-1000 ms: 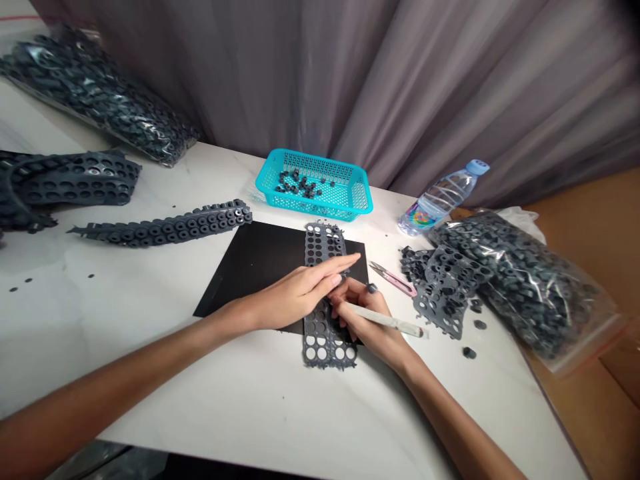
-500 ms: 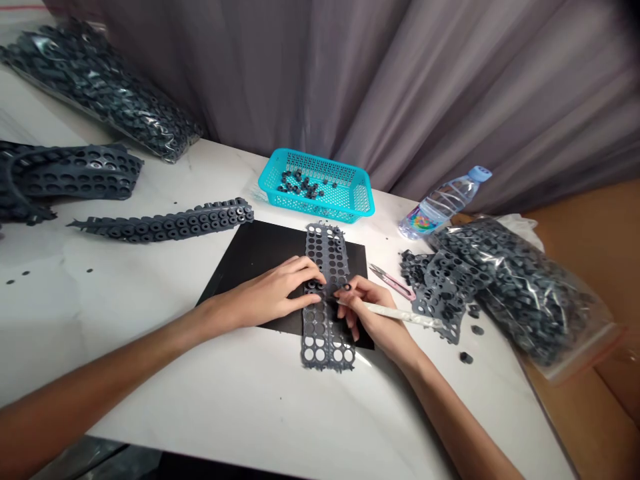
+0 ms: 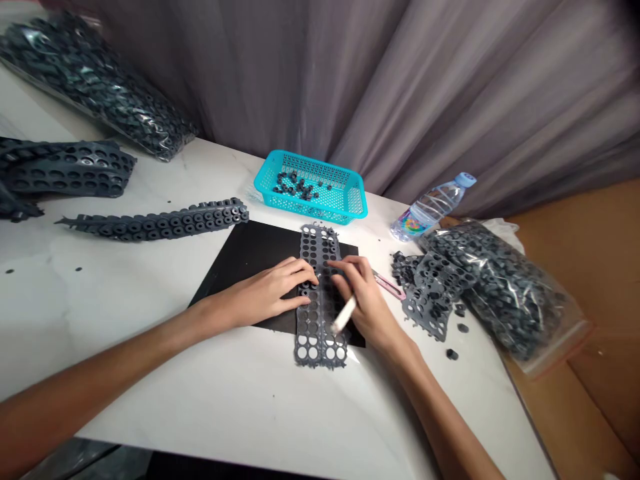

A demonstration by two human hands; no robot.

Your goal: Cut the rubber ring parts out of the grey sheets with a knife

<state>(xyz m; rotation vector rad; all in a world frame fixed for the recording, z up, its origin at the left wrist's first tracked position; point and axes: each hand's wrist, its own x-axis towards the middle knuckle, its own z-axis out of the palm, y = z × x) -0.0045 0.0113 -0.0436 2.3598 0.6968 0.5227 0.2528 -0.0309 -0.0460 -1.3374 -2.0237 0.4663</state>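
On a black mat (image 3: 230, 267) lies a dark rubber strip (image 3: 314, 333) with rows of round holes. A few ring-shaped rubber plugs sit in it near my left fingertips. My left hand (image 3: 277, 290) rests on the strip's left side, thumb and fingers apart around those plugs. With my right hand (image 3: 363, 297) I hold a white pen-like stick (image 3: 345, 315) against the palm, one end pointing down toward the strip. The right index fingertip reaches the strip's right half; whether a small piece is pinched there is too small to tell.
Behind the mat stands a turquoise basket (image 3: 310, 212) with several small black pieces. Pink snips (image 3: 390, 285), rubber scraps (image 3: 433, 300), a water bottle (image 3: 433, 207) and a filled bag (image 3: 515, 293) are at right. Left are a plug-filled strip (image 3: 160, 220), stacked strips (image 3: 75, 170) and another bag (image 3: 100, 87).
My right hand has moved up along the strip and turned, so the stick, which pointed right, now points down toward me. My left hand stays on the strip. The view has shifted slightly.
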